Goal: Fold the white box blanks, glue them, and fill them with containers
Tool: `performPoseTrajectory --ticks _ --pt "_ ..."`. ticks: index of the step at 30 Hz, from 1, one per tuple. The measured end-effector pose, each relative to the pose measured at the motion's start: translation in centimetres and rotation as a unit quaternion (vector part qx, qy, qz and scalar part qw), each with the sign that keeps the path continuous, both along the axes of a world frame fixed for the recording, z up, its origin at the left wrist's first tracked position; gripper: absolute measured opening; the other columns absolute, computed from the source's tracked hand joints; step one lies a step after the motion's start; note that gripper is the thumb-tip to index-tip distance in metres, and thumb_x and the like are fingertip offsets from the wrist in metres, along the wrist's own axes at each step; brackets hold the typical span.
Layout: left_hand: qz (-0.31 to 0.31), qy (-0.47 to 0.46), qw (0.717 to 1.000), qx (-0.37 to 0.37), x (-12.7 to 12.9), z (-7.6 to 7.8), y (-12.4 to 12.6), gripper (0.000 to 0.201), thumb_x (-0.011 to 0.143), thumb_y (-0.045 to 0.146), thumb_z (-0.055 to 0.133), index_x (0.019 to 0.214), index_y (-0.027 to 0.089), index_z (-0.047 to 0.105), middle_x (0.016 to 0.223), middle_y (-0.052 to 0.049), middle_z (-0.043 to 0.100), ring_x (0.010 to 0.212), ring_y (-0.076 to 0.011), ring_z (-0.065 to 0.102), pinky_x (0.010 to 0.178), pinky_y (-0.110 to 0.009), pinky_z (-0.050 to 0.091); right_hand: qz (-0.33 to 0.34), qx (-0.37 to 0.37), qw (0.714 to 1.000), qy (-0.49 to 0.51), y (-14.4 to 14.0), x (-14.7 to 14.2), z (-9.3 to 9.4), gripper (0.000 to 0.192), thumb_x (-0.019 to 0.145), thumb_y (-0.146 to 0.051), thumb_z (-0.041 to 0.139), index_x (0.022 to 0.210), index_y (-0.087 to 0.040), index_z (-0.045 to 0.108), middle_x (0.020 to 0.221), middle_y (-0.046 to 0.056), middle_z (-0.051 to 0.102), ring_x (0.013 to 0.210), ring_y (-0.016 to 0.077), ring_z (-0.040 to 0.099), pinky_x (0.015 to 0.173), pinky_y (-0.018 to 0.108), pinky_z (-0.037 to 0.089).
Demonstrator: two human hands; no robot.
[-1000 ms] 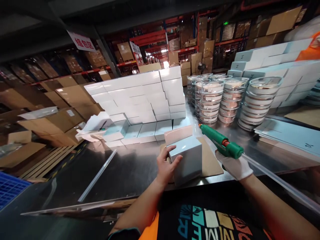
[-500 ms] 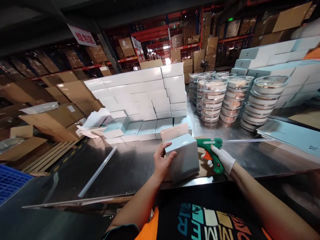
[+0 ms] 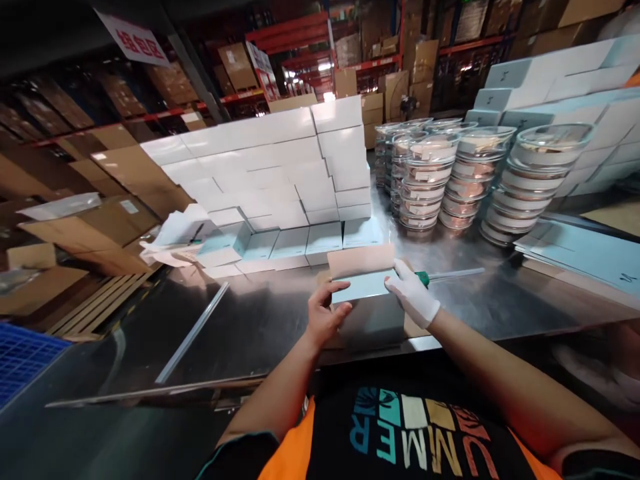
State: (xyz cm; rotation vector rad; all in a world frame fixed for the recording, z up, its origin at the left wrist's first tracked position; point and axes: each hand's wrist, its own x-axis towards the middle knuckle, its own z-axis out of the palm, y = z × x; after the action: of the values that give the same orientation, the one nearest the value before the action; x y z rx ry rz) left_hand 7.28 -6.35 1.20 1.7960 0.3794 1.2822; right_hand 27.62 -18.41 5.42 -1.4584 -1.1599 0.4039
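Note:
A small white and pale blue cardboard box (image 3: 367, 319) stands at the table's near edge, its flap (image 3: 363, 260) raised along the far side. My bare left hand (image 3: 326, 312) grips the box's left side, thumb and fingers apart around its upper corner. At the opposite upper corner my right hand (image 3: 414, 293), in a white glove, holds the box with its thumb on the near top edge. Just behind the glove the green glue gun (image 3: 423, 278) lies on the table, mostly hidden. A clear glue stick (image 3: 457, 274) juts from it to the right.
Stacked white boxes (image 3: 260, 167) form a wall at the back. Right of them stand piles of clear round containers (image 3: 425, 177) and flat pale blue cardboard sheets (image 3: 585, 260). Another glue stick (image 3: 193, 333) lies on the metal table (image 3: 260, 320) at left. A blue crate (image 3: 27, 360) sits far left.
My right hand has let go of the glue gun, which now lies on the table, and has moved left onto the box. The box has turned to sit squarer; my left hand stays on it.

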Motion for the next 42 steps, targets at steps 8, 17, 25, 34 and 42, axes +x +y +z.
performPoseTrajectory --ticks 8,17,25,34,42 --pt "-0.045 -0.159 0.984 0.062 0.6 -0.1 0.8 0.045 0.087 0.044 0.093 0.115 0.025 0.064 0.119 -0.007 0.073 0.125 -0.0270 0.073 0.108 -0.045 0.056 0.094 0.110 0.977 -0.156 -1.2 3.2 -1.1 0.049 0.085 -0.049 0.089 0.119 -0.023 0.064 0.144 0.017 0.067 0.137 0.0357 0.064 0.117 0.056 0.052" --pt "-0.143 -0.069 0.956 0.247 -1.0 2.2 1.6 0.027 0.106 0.033 0.072 0.130 0.026 0.079 0.127 -0.012 0.081 0.140 -0.0305 0.067 0.119 -0.056 0.053 0.183 0.120 0.946 -0.239 -3.0 1.1 -0.2 0.041 0.107 -0.015 0.063 0.140 -0.037 0.071 0.168 0.007 0.053 0.154 0.0246 0.055 0.125 0.044 0.050" --pt "-0.102 -0.022 0.991 0.089 -1.1 -0.5 1.2 0.081 0.086 0.073 0.082 0.150 0.027 0.065 0.163 -0.018 0.059 0.160 -0.0386 0.047 0.131 -0.061 0.037 0.059 0.051 0.974 -0.211 -2.9 0.8 -2.5 0.067 0.094 -0.031 0.077 0.157 -0.030 0.057 0.174 0.013 0.046 0.154 0.0319 0.054 0.126 0.049 0.049" --pt "-0.005 0.014 0.928 -0.373 -3.3 -7.0 -3.4 0.137 0.048 0.068 0.106 0.163 0.024 0.046 0.151 -0.022 0.059 0.136 -0.0387 0.063 0.118 -0.057 0.051 -0.067 -0.147 0.986 0.034 -1.2 -0.3 -4.4 0.065 0.081 -0.068 0.073 0.124 -0.019 0.072 0.121 0.016 0.082 0.114 0.0389 0.078 0.097 0.047 0.067" --pt "0.069 -0.158 0.843 -0.509 -3.2 -2.2 1.3 0.070 0.054 0.045 0.107 0.106 0.018 0.071 0.107 -0.010 0.083 0.097 -0.0287 0.081 0.097 -0.044 0.065 0.166 -0.146 0.962 -0.163 -0.1 -2.1 -9.5 0.077 0.091 -0.053 0.067 0.157 -0.014 0.059 0.157 0.023 0.063 0.146 0.0386 0.063 0.122 0.053 0.055"
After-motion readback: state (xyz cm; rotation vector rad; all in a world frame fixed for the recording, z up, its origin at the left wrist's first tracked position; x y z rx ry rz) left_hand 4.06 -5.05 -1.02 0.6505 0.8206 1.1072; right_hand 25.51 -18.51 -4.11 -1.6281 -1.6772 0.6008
